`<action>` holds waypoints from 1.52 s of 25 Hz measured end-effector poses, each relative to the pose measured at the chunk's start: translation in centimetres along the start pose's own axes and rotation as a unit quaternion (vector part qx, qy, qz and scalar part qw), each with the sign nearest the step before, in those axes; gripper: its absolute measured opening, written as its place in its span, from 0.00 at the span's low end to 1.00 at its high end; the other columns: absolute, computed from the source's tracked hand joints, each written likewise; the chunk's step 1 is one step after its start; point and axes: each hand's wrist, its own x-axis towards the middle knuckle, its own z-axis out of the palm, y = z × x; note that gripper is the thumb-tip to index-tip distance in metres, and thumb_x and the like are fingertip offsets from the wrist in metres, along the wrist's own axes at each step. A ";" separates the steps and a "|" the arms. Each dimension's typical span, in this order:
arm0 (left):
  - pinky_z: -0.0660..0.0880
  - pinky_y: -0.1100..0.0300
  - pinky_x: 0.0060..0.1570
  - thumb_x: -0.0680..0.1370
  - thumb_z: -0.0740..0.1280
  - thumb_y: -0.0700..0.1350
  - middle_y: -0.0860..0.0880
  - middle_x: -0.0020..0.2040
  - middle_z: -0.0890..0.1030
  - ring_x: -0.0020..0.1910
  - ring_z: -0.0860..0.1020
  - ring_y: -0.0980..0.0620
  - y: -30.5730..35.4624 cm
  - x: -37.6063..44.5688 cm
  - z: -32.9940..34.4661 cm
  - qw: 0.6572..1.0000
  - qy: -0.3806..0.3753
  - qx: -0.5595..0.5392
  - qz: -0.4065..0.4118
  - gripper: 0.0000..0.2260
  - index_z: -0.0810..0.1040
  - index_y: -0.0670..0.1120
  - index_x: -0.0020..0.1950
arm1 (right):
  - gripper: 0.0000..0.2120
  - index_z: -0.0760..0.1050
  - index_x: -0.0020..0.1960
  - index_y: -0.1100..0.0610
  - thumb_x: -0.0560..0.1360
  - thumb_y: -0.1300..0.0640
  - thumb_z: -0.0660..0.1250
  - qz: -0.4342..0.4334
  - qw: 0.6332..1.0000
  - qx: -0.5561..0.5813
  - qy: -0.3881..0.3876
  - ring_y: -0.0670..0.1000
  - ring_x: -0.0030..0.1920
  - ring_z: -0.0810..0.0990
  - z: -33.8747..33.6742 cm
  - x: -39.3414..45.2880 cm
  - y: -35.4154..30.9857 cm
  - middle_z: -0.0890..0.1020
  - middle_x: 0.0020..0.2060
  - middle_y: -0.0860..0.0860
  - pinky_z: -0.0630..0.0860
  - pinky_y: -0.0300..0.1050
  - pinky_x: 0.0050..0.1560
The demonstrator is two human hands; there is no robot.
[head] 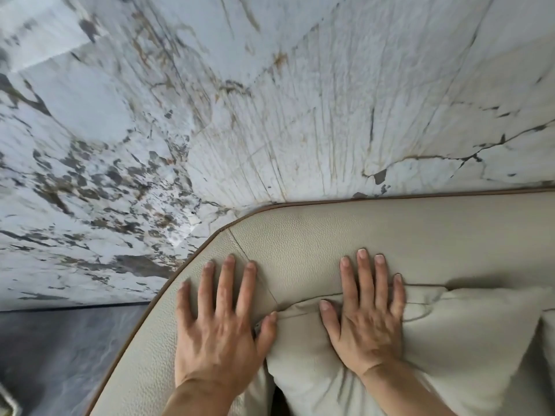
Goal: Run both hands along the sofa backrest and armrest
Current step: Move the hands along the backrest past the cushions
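A beige leather sofa fills the lower right, its backrest top [435,229] running right along the wall and its armrest [144,355] curving down to the left, both edged with brown piping. My left hand [219,325] lies flat, fingers spread, on the rounded corner where armrest meets backrest. My right hand [368,313] lies flat too, fingers on the backrest and palm on a beige cushion [450,349]. Neither hand holds anything.
A white marble wall [270,100] with grey and gold veins rises right behind the backrest. Dark grey floor [60,355] shows to the left of the armrest. A second cushion edge [548,340] shows at the far right.
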 end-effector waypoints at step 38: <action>0.53 0.41 0.74 0.77 0.47 0.59 0.42 0.75 0.65 0.75 0.59 0.41 -3.1 -16.4 -39.2 0.962 0.165 -0.165 0.145 0.30 0.61 0.46 0.76 | 0.34 0.53 0.76 0.51 0.74 0.38 0.42 0.245 0.969 -0.043 0.003 0.55 0.76 0.56 -47.4 -18.8 -4.2 0.57 0.77 0.52 0.51 0.62 0.73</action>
